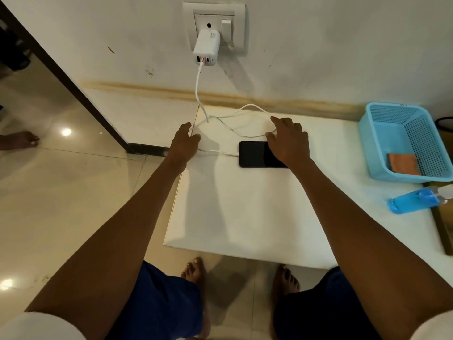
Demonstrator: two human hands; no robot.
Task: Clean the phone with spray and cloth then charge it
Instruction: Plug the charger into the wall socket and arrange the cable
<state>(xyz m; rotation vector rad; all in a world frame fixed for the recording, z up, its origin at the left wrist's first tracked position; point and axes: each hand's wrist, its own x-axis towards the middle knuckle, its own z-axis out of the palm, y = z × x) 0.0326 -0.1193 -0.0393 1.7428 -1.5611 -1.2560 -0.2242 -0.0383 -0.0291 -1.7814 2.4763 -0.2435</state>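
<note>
- Phone [257, 154] lies flat on the white table [232, 217], cable [215, 151] plugged into its left end, running up to the charger [205, 49] in the wall.
- Cloth [404, 164] sits in the basket [392, 143], spray [416, 201] lies beside it, so cleaning looks done.
- Left hand [185, 141] pinches cable slack, I think; hard to tell.
- Right hand [288, 141], fingers loosely spread, rests over the phone's right end, gripping nothing.
- Only tidying left, maybe the switch [226, 29].

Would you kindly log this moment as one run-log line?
phone: flat on table, cable plugged in | left hand: on cable | right hand: over phone | charger: in socket
</note>
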